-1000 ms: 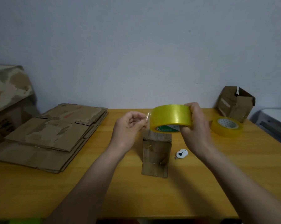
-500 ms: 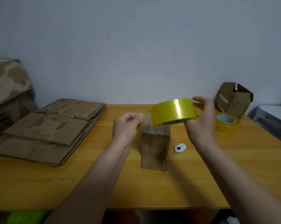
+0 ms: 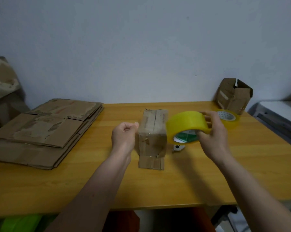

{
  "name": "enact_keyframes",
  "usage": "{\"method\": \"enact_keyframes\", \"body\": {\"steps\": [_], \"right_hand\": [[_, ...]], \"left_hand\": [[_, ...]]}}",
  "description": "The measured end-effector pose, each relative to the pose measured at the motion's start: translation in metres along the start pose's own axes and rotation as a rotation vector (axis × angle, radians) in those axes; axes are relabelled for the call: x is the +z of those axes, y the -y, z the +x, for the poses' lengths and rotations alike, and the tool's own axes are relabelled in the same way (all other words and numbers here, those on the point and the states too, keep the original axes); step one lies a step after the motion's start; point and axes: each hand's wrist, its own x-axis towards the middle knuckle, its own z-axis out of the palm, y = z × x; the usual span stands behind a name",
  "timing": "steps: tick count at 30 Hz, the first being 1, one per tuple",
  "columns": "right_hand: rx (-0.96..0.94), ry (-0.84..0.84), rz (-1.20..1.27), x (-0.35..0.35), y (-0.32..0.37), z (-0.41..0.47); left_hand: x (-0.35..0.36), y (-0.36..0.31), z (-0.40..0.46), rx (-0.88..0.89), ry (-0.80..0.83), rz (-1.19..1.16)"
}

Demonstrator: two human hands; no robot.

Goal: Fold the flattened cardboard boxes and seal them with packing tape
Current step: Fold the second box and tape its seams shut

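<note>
Left hand (image 3: 124, 137): curled, thumb and forefinger pinching the free end of the clear tape, just left of the box top.
Right hand (image 3: 213, 134): fingers wrapped round the yellow tape roll (image 3: 186, 125), held just right of the box.
Folded box (image 3: 152, 138): upright near the counter (image 3: 208, 181) middle, top flaps closed.
Flat cardboard stack (image 3: 46, 131): left side of the counter.
Second tape roll (image 3: 228, 117): far right corner, beside an open box (image 3: 233, 96).
</note>
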Motion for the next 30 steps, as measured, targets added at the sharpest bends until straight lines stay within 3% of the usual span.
{"method": "enact_keyframes", "body": {"steps": [4,9,20,30], "right_hand": [[-0.023,-0.02,0.137,0.004,-0.009,-0.004],[-0.184,0.102,-0.317,0.0,-0.021,-0.01],[-0.105,0.137,-0.344,0.006,-0.027,0.001],[0.0,0.284,-0.41,0.026,-0.037,-0.006]], "left_hand": [[0.005,0.006,-0.003,-0.022,0.014,-0.024],[0.004,0.017,0.006,-0.032,-0.153,0.026],[0.012,0.03,0.03,-0.027,-0.16,0.14],[0.009,0.053,0.037,-0.138,0.07,0.19]]}}
